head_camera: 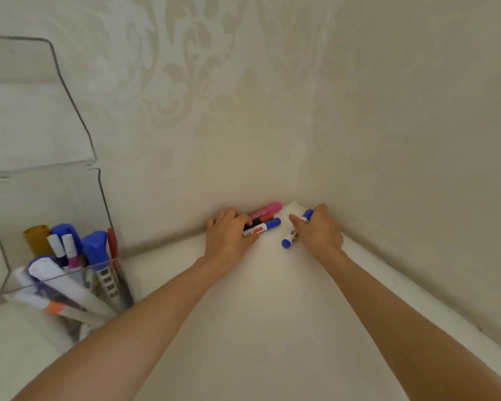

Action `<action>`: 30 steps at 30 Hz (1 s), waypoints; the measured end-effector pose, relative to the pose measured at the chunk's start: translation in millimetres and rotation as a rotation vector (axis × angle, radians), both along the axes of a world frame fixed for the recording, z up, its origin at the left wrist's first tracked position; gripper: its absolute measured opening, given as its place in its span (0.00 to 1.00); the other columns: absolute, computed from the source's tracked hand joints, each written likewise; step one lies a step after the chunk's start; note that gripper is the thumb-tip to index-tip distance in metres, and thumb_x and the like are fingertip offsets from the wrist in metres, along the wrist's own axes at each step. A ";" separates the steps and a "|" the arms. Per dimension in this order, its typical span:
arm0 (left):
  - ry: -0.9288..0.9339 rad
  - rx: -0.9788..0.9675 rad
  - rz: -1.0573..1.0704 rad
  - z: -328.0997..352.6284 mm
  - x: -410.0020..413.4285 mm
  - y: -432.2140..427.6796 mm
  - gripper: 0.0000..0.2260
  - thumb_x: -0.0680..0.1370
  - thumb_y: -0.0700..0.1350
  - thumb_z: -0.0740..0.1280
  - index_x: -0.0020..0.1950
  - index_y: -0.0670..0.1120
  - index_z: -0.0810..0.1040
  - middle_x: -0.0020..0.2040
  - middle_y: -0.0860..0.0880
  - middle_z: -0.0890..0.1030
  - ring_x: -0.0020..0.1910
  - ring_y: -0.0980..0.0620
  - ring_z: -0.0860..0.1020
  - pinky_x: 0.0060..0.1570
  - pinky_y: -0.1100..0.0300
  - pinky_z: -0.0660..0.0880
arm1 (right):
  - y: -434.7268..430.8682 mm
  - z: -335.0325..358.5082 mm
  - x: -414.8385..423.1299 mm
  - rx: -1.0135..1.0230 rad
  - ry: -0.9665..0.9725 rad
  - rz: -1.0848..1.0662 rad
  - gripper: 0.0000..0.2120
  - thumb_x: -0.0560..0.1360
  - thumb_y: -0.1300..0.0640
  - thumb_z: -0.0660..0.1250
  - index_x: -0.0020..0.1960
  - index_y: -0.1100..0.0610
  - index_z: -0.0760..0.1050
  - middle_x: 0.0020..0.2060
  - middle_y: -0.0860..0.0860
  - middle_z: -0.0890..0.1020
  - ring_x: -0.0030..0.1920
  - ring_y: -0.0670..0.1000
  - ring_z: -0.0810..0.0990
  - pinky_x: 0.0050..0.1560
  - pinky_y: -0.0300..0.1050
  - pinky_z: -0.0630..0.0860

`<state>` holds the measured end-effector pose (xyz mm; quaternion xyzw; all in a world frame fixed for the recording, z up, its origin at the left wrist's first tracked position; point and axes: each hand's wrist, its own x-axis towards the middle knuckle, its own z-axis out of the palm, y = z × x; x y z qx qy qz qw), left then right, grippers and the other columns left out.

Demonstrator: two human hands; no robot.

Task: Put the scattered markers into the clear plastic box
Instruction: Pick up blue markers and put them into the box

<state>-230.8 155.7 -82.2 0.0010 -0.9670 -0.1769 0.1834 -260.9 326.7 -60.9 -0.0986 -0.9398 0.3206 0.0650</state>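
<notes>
Over in the far corner the left hand (229, 233) is curled round a white blue-capped marker (263, 227), with a red marker (263, 219) and a pink marker (268, 209) bunched just behind it against the fingers. The right hand (320, 230) sits just beside it, fingers bent over a blue marker (287, 243) that lies slanted on the white worktop (258, 328). Both hands are wedged where the patterned wall (200, 96) meets the plain side wall (417, 140), so the only room to move is back toward the person along the broad bare surface between the forearms. The right edge of the worktop runs tight along the side wall. Well apart to the left stands the clear plastic box (41, 204), its lid (26, 111) tipped up against the wall, with a cluster of stored markers (70, 250) leaning inside. The palms cover the near ends of the held markers, I cannot tell how many the right hand has, and the box's left side is cut off by the picture's edge.
</notes>
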 end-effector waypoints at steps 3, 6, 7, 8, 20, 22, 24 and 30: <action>0.007 -0.086 0.009 0.1 -4.7 5.0 0.13 0.74 0.52 0.64 0.56 0.49 0.76 0.55 0.48 0.75 0.59 0.47 0.70 0.55 0.54 0.64 | -0.7 -2.4 -6.3 -0.051 -0.068 0.015 0.24 0.73 0.47 0.66 0.60 0.61 0.63 0.56 0.58 0.77 0.53 0.59 0.78 0.42 0.48 0.69; 0.008 -0.180 0.000 2.4 -0.4 8.7 0.11 0.76 0.49 0.62 0.56 0.47 0.75 0.55 0.47 0.75 0.57 0.46 0.71 0.53 0.54 0.64 | 0.5 1.6 -4.5 -0.071 -0.133 0.066 0.22 0.73 0.57 0.66 0.62 0.63 0.62 0.53 0.59 0.75 0.46 0.56 0.73 0.36 0.45 0.68; -0.004 -0.186 0.001 4.6 2.2 10.3 0.10 0.76 0.47 0.62 0.55 0.46 0.74 0.56 0.46 0.75 0.56 0.45 0.72 0.52 0.54 0.64 | 1.4 4.5 -2.2 -0.072 -0.152 0.086 0.21 0.73 0.60 0.64 0.63 0.64 0.62 0.52 0.59 0.73 0.45 0.56 0.72 0.34 0.44 0.67; -0.023 -0.192 0.006 7.0 5.5 12.0 0.10 0.76 0.46 0.62 0.55 0.45 0.73 0.56 0.45 0.75 0.56 0.44 0.73 0.51 0.54 0.64 | 2.6 7.0 1.0 -0.061 -0.164 0.102 0.20 0.74 0.62 0.62 0.63 0.64 0.62 0.52 0.59 0.73 0.46 0.56 0.72 0.34 0.44 0.67; -0.225 0.502 -0.036 35.3 116.7 -10.1 0.10 0.75 0.46 0.65 0.56 0.50 0.75 0.49 0.50 0.79 0.39 0.50 0.77 0.39 0.58 0.76 | 2.2 38.7 89.3 -0.463 -0.119 0.327 0.34 0.74 0.64 0.64 0.74 0.47 0.53 0.44 0.54 0.75 0.44 0.56 0.77 0.43 0.49 0.79; -0.192 0.655 -0.098 41.1 151.0 -23.4 0.06 0.74 0.45 0.66 0.50 0.51 0.77 0.46 0.51 0.79 0.35 0.55 0.76 0.33 0.65 0.74 | -8.6 49.8 111.3 -0.536 -0.069 0.432 0.34 0.75 0.65 0.63 0.73 0.43 0.54 0.40 0.53 0.73 0.41 0.53 0.76 0.39 0.44 0.79; -0.118 0.720 -0.159 50.1 184.3 -43.5 0.05 0.74 0.44 0.67 0.45 0.55 0.76 0.44 0.52 0.79 0.37 0.57 0.77 0.36 0.66 0.74 | -24.6 60.2 132.4 -0.547 -0.026 0.557 0.33 0.75 0.67 0.62 0.71 0.42 0.56 0.43 0.54 0.73 0.39 0.50 0.78 0.38 0.42 0.79; 0.241 0.863 -0.123 95.8 260.3 -116.0 0.09 0.75 0.38 0.66 0.47 0.53 0.77 0.43 0.54 0.79 0.38 0.60 0.77 0.40 0.70 0.74 | -101.1 95.4 171.3 -0.752 0.116 0.767 0.33 0.72 0.70 0.64 0.68 0.43 0.60 0.47 0.58 0.74 0.39 0.53 0.80 0.35 0.38 0.80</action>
